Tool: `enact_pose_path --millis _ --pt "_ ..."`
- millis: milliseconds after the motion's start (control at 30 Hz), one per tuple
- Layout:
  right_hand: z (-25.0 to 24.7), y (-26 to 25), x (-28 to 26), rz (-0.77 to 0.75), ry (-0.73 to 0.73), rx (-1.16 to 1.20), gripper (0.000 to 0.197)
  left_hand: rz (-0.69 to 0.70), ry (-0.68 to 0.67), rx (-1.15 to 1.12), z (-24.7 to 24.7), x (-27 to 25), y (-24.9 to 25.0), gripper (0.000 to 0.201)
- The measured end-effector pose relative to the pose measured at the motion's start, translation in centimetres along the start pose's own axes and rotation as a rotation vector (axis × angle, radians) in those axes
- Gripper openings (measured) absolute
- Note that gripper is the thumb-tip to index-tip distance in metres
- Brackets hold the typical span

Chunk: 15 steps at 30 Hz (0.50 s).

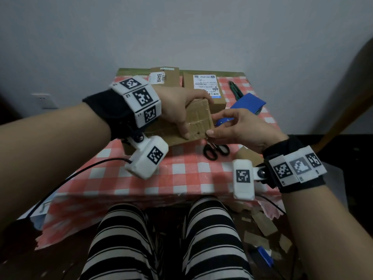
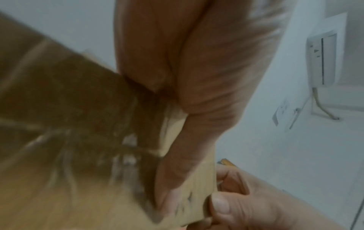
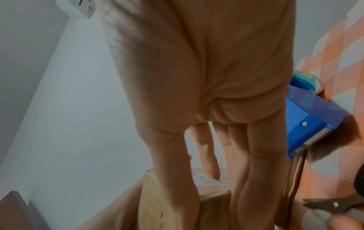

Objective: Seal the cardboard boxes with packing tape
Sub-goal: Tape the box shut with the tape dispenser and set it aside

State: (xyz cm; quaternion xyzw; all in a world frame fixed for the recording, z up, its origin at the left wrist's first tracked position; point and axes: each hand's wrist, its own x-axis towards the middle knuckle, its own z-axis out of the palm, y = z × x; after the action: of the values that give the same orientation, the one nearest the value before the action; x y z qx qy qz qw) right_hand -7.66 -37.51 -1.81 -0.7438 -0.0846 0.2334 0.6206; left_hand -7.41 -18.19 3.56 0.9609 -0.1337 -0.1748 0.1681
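A brown cardboard box (image 1: pixel 199 116) with old tape marks stands tilted on the checked table. My left hand (image 1: pixel 181 112) grips it from above, fingers over the far top edge and thumb pressed on the near face. My right hand (image 1: pixel 232 126) pinches the box's right edge, thumb on the near corner and fingers along the right side. The left wrist view is blurred and shows the box (image 2: pixel 69 124) and the right thumb (image 2: pixel 220 205) on its edge. A blue tape dispenser (image 1: pixel 248 103) lies behind my right hand, its toothed blade (image 3: pixel 315 140) near the box.
Black scissors (image 1: pixel 216 151) lie just in front of the box. Two more cardboard boxes (image 1: pixel 203 87) (image 1: pixel 164 76) with labels stand at the back, and a green knife (image 1: pixel 235 89) lies to their right. The red-and-white tablecloth (image 1: pixel 161 174) hangs over the near edge above my knees.
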Motion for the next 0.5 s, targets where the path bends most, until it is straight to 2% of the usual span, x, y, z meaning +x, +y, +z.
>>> enact_pose_path --millis 367,500 --pt "0.0 0.5 -0.5 0.080 -0.007 -0.151 0.037 0.060 -0.072 0.000 1.1 1.4 -0.2 0.086" --pt "-0.2 1.0 -0.4 0.122 -0.036 -0.212 0.041 0.062 -0.095 0.047 1.8 2.4 -0.2 0.086"
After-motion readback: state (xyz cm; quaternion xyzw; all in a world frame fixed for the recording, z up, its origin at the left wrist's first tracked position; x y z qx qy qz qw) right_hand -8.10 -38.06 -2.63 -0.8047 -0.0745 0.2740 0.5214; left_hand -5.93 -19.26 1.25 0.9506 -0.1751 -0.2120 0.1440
